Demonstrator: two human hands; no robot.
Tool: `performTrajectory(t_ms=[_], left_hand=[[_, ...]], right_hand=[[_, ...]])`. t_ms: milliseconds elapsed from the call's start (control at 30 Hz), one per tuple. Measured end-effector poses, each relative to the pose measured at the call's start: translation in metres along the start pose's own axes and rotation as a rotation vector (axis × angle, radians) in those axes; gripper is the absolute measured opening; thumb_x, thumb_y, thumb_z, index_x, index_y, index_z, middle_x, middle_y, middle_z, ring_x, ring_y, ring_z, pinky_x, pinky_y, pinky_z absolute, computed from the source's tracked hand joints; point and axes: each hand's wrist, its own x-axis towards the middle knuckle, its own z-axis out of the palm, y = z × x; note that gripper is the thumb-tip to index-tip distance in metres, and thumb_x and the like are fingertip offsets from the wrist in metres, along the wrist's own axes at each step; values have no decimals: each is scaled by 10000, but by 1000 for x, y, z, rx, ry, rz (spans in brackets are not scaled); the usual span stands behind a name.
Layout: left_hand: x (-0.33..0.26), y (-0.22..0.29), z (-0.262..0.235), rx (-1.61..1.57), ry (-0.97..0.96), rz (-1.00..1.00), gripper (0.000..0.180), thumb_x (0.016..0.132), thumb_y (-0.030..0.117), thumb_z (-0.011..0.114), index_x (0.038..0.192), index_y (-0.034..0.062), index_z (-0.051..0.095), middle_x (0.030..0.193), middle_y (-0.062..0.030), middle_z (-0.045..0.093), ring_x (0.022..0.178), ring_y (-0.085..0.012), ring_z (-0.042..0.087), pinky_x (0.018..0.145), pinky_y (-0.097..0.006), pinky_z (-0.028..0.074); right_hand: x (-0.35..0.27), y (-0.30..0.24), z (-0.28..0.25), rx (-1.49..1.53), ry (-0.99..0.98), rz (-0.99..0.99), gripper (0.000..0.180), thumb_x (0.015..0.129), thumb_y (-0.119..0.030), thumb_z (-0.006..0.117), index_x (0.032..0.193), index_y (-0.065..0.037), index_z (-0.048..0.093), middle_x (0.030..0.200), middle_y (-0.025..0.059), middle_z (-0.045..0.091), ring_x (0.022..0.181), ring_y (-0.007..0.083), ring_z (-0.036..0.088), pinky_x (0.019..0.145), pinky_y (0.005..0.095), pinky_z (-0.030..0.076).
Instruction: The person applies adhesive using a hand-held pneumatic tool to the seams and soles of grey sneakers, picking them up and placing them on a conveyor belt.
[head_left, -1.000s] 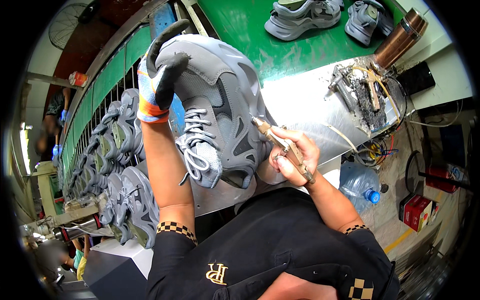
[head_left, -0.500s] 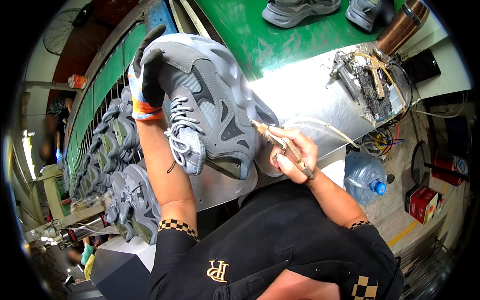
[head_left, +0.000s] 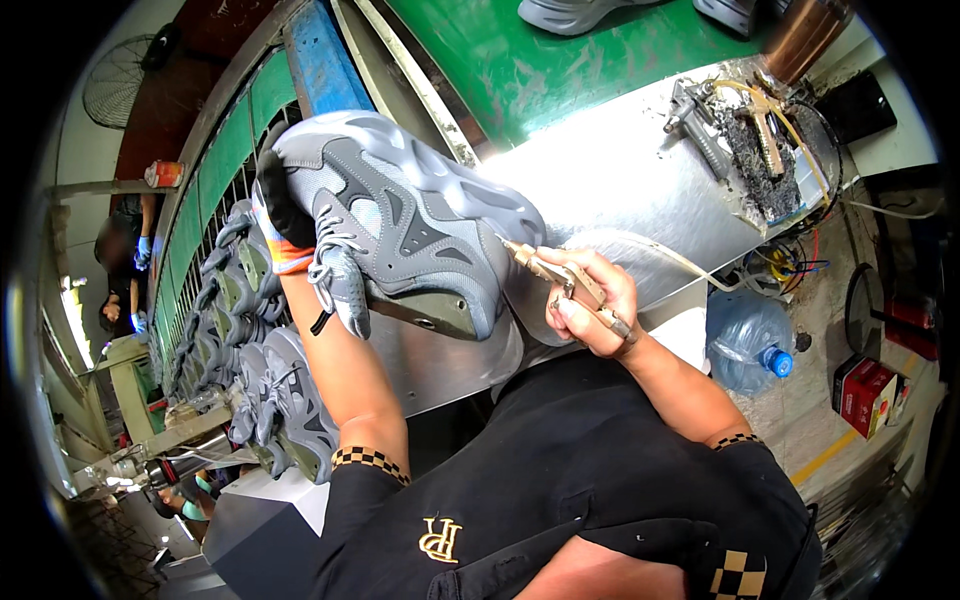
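My left hand (head_left: 283,205), in a black-palmed glove with an orange cuff, grips a grey sneaker (head_left: 400,220) at its toe end. The sneaker is tilted on its side, with its chunky pale sole (head_left: 430,165) facing up and away, its laces toward my left forearm and its olive heel panel toward me. In my bare right hand (head_left: 595,300) is a small brass-coloured nozzle gun (head_left: 560,275), fingers wrapped round its body. Its tip points at the seam between upper and sole near the heel, very close to it; whether it touches cannot be told.
More grey sneakers (head_left: 285,400) crowd a rack at left. A metal worktop (head_left: 600,180) carries a metal tool (head_left: 700,130) and dark residue. Beyond is a green surface (head_left: 480,60) with shoes. A pale hose (head_left: 660,250) crosses the worktop; a water jug (head_left: 745,345) stands at right.
The sneaker has rolled and turned in my left hand, its toe lower in view and more of its olive heel showing. The nozzle gun stays at the sole edge. The whole view has shifted slightly.
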Motion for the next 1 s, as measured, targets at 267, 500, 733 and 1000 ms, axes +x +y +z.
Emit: performTrajectory(t_ms=[267,500,733,1000], left_hand=[[-72,-18,-35,-86,214,-218,560,980,432,434,1376,37,423,1293,-124,538,1181,-246,515,1011,-382,414],[-200,9,-61,-328,390,-608,582,972,448,467,1408,71,387,1373,-111,489,1216,-291,508,1007,-467,452],[-286,71,-1,-269,447,-1063,568,958,436,515,1376,68,403,1289,-119,552,1110,-299,601,828,-448,583],[-297,83,55,-526,161,-1106,658,998,459,383,1399,-59,317,1335,-208,500,1137,-388,573,874,-449,569]], right_hand=[[10,3,7,84,-1,91,460,857,-47,509,1298,67,442,682,44,525,539,79,489,491,233,426],[39,24,37,119,52,117,437,860,-25,489,1290,51,453,688,29,543,528,56,479,498,219,413],[33,34,44,59,40,196,438,835,-17,489,1268,45,470,664,16,544,528,39,478,504,211,402],[29,31,43,139,58,305,393,801,-45,561,1182,48,542,867,60,641,720,41,540,640,210,445]])
